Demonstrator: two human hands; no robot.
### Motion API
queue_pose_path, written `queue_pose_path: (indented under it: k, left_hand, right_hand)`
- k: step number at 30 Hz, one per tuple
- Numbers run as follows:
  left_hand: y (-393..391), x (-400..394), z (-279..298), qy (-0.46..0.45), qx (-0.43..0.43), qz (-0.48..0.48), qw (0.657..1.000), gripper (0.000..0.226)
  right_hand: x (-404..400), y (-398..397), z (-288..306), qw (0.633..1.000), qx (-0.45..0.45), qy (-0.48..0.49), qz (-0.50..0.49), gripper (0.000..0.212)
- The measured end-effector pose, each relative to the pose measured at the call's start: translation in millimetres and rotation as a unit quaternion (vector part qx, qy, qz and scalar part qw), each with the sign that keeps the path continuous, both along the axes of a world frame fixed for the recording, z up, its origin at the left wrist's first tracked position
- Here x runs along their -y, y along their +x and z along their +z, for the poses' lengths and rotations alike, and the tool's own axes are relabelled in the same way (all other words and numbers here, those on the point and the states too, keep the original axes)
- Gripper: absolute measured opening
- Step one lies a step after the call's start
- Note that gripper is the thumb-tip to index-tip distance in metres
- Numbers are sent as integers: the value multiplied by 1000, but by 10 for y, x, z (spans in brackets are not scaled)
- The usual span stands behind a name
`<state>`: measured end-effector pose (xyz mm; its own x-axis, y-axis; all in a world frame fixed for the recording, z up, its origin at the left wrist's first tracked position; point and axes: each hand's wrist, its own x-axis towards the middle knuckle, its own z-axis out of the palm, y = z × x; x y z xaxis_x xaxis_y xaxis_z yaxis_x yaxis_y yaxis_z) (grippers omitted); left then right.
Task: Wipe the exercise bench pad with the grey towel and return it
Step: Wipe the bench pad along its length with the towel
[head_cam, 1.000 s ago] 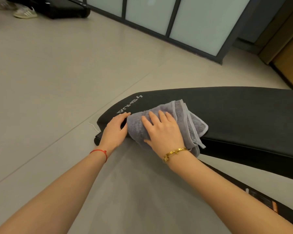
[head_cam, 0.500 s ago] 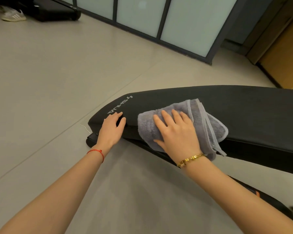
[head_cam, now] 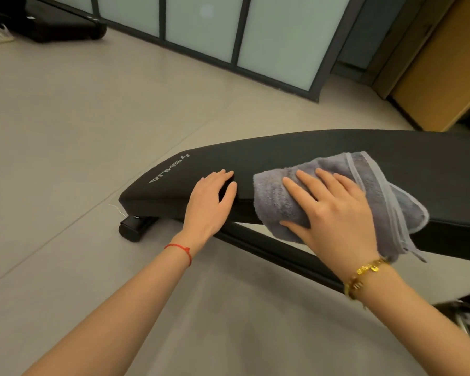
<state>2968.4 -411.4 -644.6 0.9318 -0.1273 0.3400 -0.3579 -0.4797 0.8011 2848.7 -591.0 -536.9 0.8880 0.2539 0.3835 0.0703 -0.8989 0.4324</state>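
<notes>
A long black exercise bench pad (head_cam: 323, 150) with white lettering near its left end stretches from centre to the right edge. The folded grey towel (head_cam: 272, 199) lies over the pad's near edge. My right hand (head_cam: 334, 213) presses flat on top of the towel, fingers spread, with a gold bracelet on the wrist. My left hand (head_cam: 210, 204) rests flat on the pad's near edge, just left of the towel and apart from it, holding nothing. A red string circles that wrist.
The bench's black frame bar (head_cam: 269, 248) and round foot (head_cam: 132, 226) sit on the beige tiled floor (head_cam: 79, 131). Frosted glass panels in dark frames (head_cam: 277, 36) stand behind. A wooden door (head_cam: 445, 71) is at right, dark equipment (head_cam: 57, 25) at far left.
My right hand has slid the towel to the right along the pad, away from the left hand. My left hand stays on the pad's near edge, a gap now between it and the towel.
</notes>
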Motion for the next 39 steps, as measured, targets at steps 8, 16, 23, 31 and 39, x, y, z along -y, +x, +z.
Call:
queue_pose_path:
  k: [8,16,23,31,39]
  left_hand:
    - [-5,2,-51,-6,14,9,1000,42]
    - [-5,62,-90,1,30,25,999,44]
    - [10,31,-112,-9,24,15,1000,45]
    - [5,76,-109,-6,25,28,999,42]
    - [-1,43,-106,-11,16,18,1000,42]
  right_hand:
    - [155,-45,-31,998,14,-13,67,65]
    - [-4,71,-14,1000,4,-9,22,62]
    - [297,-159,39,997,12,-22,70,66]
    - [174,-77,16,999,38,16,15,59]
    - [340,-261,46,998,21,1,64,69]
